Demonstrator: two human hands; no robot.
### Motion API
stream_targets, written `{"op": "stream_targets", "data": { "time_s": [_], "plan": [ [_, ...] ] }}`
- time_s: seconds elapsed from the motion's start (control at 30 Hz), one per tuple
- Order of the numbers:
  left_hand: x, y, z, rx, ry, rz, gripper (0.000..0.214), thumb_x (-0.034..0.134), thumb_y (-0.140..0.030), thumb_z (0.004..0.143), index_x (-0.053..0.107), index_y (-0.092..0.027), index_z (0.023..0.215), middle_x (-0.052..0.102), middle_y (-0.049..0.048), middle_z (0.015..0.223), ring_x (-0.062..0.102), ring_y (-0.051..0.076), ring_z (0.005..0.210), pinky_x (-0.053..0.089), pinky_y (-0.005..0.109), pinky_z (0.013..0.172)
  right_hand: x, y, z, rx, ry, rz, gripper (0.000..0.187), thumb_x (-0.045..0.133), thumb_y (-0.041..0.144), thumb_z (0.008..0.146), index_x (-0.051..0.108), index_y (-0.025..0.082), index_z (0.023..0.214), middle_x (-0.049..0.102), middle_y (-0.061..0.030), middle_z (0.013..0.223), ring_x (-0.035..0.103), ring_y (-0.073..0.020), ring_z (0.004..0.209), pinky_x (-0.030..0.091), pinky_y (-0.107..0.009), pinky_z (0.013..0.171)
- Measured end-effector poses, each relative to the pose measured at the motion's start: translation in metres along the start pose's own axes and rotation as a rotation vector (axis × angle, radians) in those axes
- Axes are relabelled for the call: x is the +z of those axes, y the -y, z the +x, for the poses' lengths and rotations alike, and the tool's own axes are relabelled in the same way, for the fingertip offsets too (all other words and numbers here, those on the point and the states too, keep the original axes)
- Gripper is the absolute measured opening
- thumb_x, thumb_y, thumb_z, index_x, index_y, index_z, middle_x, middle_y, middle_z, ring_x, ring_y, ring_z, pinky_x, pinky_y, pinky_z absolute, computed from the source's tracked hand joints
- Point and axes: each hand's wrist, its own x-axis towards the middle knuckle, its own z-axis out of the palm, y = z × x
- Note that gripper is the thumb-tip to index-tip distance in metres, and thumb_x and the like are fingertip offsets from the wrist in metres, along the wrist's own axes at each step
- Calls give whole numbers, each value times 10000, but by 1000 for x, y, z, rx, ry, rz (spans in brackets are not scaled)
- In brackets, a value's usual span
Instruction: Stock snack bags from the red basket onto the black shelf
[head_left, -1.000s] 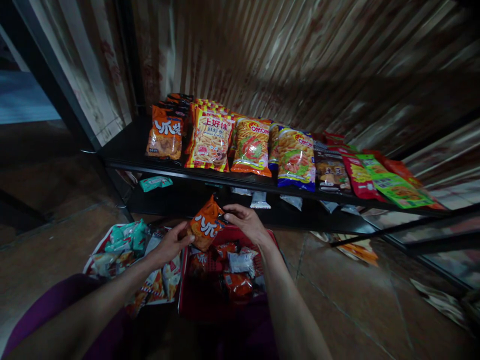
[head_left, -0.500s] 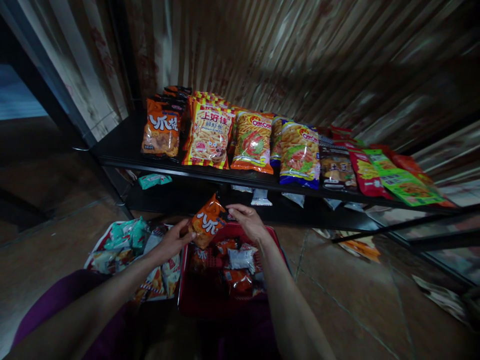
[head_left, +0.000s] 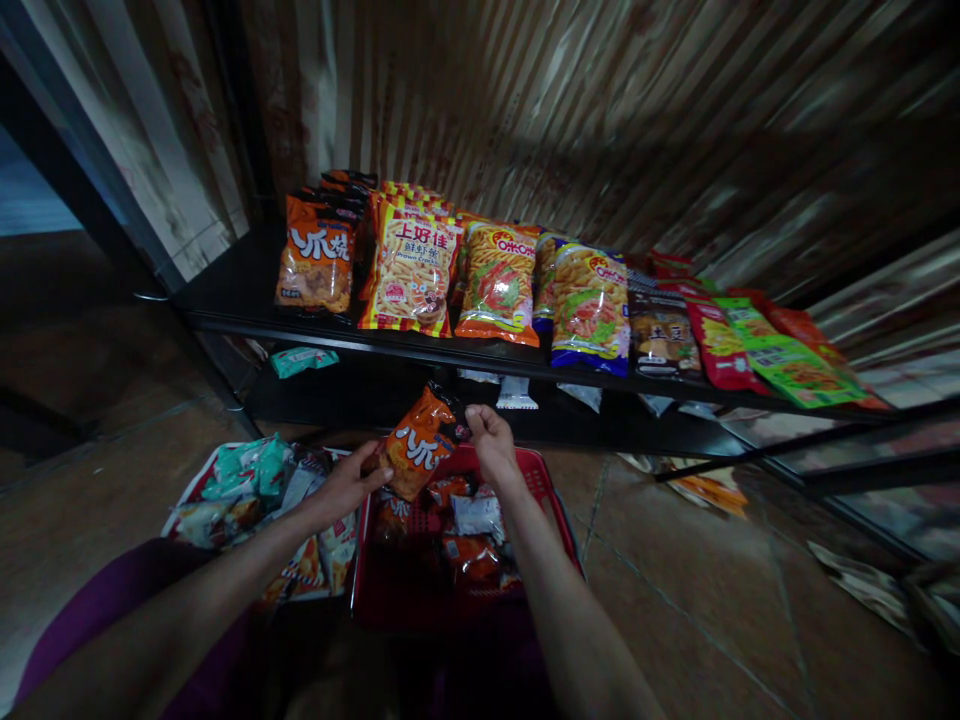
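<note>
An orange and black snack bag [head_left: 418, 448] is held tilted above a red plastic basket [head_left: 375, 600]. My left hand [head_left: 351, 486] grips its lower left side, thumb on the front. At the bag's upper right corner, my right hand [head_left: 489, 436] is closed with fingertips pinching the black edge. Inside the basket lie more orange bags [head_left: 472, 558] and a white-silver packet [head_left: 478, 515]. To the left, a second basket [head_left: 180, 500] holds green packets [head_left: 246, 468] and white-and-orange packets.
A black shelf [head_left: 225, 290] ahead carries a row of snack bags: orange ones [head_left: 315, 255], prawn crackers [head_left: 412, 265], noodle-like snacks [head_left: 589, 305] and green packets [head_left: 795, 350]. Small packets [head_left: 304, 361] lie on the lower shelf [head_left: 390, 400]. Striped curtain hangs behind; papers [head_left: 705, 485] lie on the tiled floor.
The snack bag has turned slightly, showing more of its front and black top edge. My right hand's fingers have curled closer at its corner. The camera view has shifted a little.
</note>
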Motion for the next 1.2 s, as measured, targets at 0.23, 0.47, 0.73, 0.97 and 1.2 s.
{"op": "stream_targets", "data": {
  "time_s": [0.23, 0.47, 0.73, 0.97, 1.2],
  "plan": [
    [7, -2, -3, -27, 0, -27, 476, 720, -394, 677, 592, -173, 1079, 637, 75, 1139, 551, 256, 1095, 396, 383, 966, 2, 5, -2, 46, -106, 100, 353, 619, 542, 682, 535, 200, 655, 452, 55, 548, 373, -91, 511, 318, -222, 485],
    [11, -6, -7, -106, 13, -152, 461, 713, -404, 694, 619, -200, 1097, 621, 81, 1191, 537, 262, 1136, 408, 382, 954, 0, 9, -1, 89, -109, 136, 368, 657, 556, 623, 542, 207, 629, 472, 48, 534, 383, -99, 506, 338, -242, 504],
    [21, -7, -3, -132, 44, -303, 482, 726, -414, 690, 622, -190, 1104, 653, 76, 1149, 576, 263, 1101, 412, 383, 969, 8, 16, -6, 97, -56, 161, 324, 683, 498, 612, 577, 192, 600, 489, 55, 523, 386, -91, 503, 315, -244, 529],
    [21, -1, -1, -180, 22, -366, 519, 751, -389, 666, 599, -177, 1115, 670, 87, 1105, 627, 243, 1006, 451, 373, 910, 13, 17, -10, 123, 2, 235, 339, 698, 522, 628, 592, 200, 639, 521, 50, 557, 436, -98, 528, 367, -239, 555],
    [20, -8, -3, -211, -11, -357, 499, 768, -358, 642, 608, -180, 1079, 688, 68, 1057, 646, 231, 942, 467, 359, 870, 13, 22, -14, 170, 14, 319, 362, 738, 521, 596, 572, 200, 581, 533, 56, 531, 436, -90, 493, 372, -239, 525]
  ]
}}
